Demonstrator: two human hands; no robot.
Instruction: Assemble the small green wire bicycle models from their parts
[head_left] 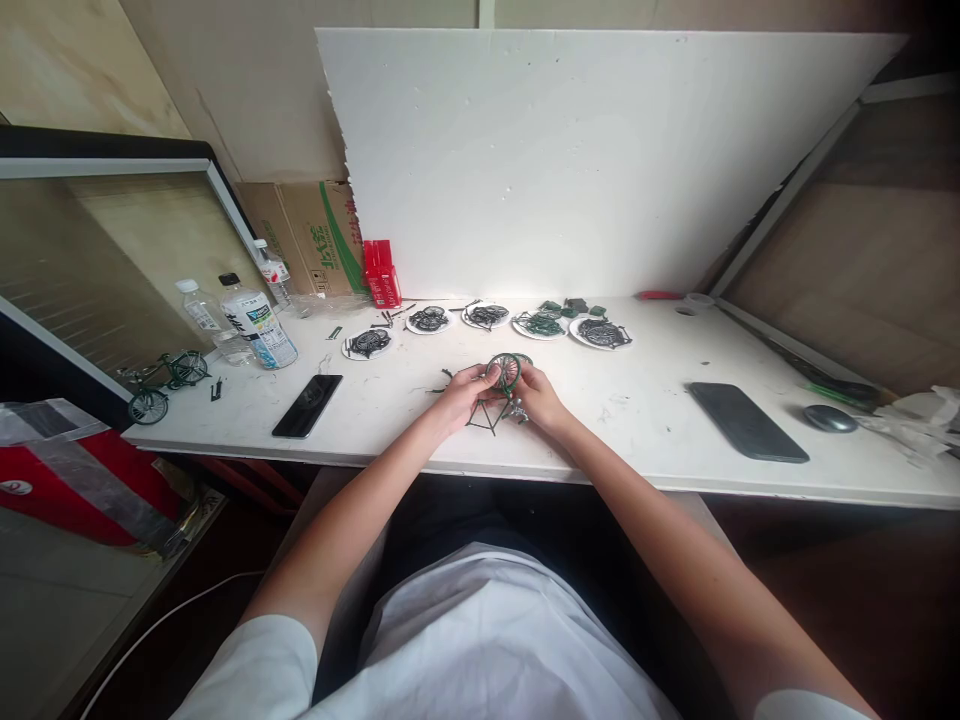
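Between my two hands, just above the white table, is a small green model bicycle with a spoked wheel turned upward. My left hand is closed on its left side, the thumb against the wheel. From the right, my right hand grips the same model, its fingertips partly hidden behind the wheel. Thin dark frame parts and a small silvery piece stick out below the hands. Beyond them stand white plates of small parts, among them a plate with green pieces and a plate with dark wheels.
At the left edge stands another model bicycle. Nearby are a dark phone and a labelled bottle. A red box leans near the white foam board. On the right lie a dark flat slab and a computer mouse.
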